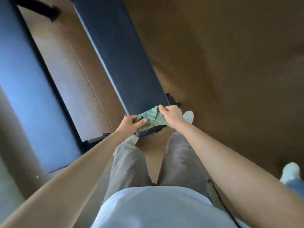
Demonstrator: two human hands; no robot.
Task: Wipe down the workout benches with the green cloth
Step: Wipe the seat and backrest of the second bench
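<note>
1 cloth (152,117) held: L grip (130,125), R grip (171,116).

We're at the near end of the middle bench (121,60), which runs straight away from the person, and the cloth (152,118) lies over that end, pinched at its left edge by the left hand (130,125) and at its right edge by the right hand (171,116). A second bench (24,83) lies alongside to the left, with a strip of floor (79,83) between them. Another person's foot (290,172) stands well off to the right.
</note>
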